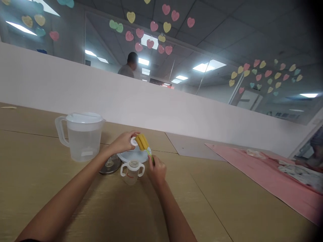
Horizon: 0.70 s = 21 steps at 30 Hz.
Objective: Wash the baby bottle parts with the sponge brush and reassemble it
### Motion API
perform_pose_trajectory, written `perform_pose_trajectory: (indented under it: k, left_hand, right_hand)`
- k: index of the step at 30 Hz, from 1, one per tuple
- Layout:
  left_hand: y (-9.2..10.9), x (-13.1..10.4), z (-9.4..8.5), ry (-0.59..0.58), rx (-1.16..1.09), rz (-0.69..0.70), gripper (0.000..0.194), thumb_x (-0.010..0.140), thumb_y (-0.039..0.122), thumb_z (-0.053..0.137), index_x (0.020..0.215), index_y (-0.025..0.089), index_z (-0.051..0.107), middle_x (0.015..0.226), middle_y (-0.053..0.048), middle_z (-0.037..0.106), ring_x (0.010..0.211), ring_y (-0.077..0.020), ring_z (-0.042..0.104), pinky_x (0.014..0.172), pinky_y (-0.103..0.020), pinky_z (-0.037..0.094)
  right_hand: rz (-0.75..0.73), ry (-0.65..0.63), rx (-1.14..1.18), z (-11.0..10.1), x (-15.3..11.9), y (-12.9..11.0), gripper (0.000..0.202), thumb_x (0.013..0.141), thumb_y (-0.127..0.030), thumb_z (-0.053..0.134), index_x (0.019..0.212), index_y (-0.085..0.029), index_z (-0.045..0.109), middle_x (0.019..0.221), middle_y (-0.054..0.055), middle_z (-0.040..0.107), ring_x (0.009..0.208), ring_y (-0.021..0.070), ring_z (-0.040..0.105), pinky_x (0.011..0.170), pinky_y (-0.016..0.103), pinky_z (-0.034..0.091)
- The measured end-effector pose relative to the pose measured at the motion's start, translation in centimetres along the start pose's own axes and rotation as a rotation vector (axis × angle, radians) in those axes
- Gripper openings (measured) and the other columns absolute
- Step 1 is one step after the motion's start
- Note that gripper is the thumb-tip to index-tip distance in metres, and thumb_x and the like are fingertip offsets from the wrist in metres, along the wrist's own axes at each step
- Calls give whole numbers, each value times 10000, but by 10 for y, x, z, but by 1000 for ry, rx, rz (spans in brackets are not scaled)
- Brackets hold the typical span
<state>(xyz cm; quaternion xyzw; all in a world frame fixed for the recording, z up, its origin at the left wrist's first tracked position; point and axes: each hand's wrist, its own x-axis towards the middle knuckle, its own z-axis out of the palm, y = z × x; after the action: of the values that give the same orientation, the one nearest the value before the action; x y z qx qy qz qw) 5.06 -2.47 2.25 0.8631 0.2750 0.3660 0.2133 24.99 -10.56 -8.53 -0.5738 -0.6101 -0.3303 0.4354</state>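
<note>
My left hand [124, 142] is closed on a small white bottle cap [133, 141], its opening turned toward the right. A sponge bottle brush [142, 142] with a yellow head and thin green handle is gripped in my right hand [157, 169]. The sponge is right beside the cap; whether they touch I cannot tell. Below them a clear baby bottle [131, 174] with two white handles stands upright and uncapped on the table. Behind it sits a pale blue basin [131, 156], partly hidden by my hands. A round metal dish [111, 167] holds a clear bottle nipple [109, 163].
At the left stands a lidded translucent pitcher [84, 137] with liquid inside. A pink cloth [252, 174] with fabric items on it covers the table's right side. Beyond the low white wall [151, 107] is glass with heart-shaped notes; a person [128, 67] is behind it.
</note>
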Motion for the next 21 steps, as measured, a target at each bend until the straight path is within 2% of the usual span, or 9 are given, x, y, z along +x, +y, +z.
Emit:
perform_pose_trajectory:
  k: [3, 6, 9, 13, 16, 19, 21]
  left_hand:
    - [8, -4, -3, -53, 80, -19, 676, 609, 212, 628, 1270, 177, 488, 1173, -70, 623, 1039, -234, 583, 894, -333, 453]
    - [7, -5, -4, -50, 143, -33, 685, 633, 235, 638, 1293, 173, 467, 1189, -78, 612, 1055, -233, 576, 890, -320, 450]
    - [5, -6, -9, -54, 212, -67, 703, 652, 255, 642, 1320, 179, 438, 1169, -72, 622, 1014, -223, 593, 858, -304, 458]
    - [6, -11, -27, -116, 370, -160, 674, 686, 267, 619, 1330, 191, 432, 1194, -68, 616, 1059, -223, 580, 872, -292, 446]
    - [3, -16, -41, -280, 556, -317, 514, 687, 245, 608, 1195, 175, 569, 1208, -95, 612, 1084, -249, 573, 853, -290, 450]
    - [-6, -19, -47, -470, 634, -515, 331, 627, 250, 661, 932, 124, 689, 1004, -136, 693, 914, -289, 640, 741, -311, 485]
    - [-15, -18, -43, -512, 629, -570, 275, 585, 265, 696, 809, 107, 704, 888, -152, 710, 808, -297, 657, 689, -327, 494]
  right_hand:
    - [46, 42, -12, 0, -1, 2, 413, 965, -404, 376, 791, -157, 659, 594, 24, 641, 484, 89, 530, 480, 221, 277]
    - [-45, 59, 28, 0, -1, 2, 367, 960, -374, 408, 802, -154, 656, 591, 22, 633, 498, 85, 540, 515, 208, 324]
    - [-124, 15, 26, 0, -1, 0, 378, 965, -368, 393, 793, -152, 652, 595, 30, 631, 508, 84, 547, 527, 205, 338]
    - [-14, 6, -34, 1, 0, 0, 431, 970, -402, 362, 770, -155, 653, 589, 35, 636, 497, 96, 543, 493, 221, 292]
    - [67, 13, -67, 2, 1, 3, 453, 964, -436, 358, 783, -159, 667, 598, 38, 649, 478, 101, 535, 482, 228, 271]
    - [63, 1, -66, 2, 0, 4, 461, 962, -443, 352, 804, -156, 677, 603, 39, 653, 471, 98, 526, 482, 223, 270]
    - [32, -1, -63, 3, 0, 4, 460, 963, -434, 355, 791, -152, 674, 593, 38, 646, 473, 95, 523, 489, 219, 276]
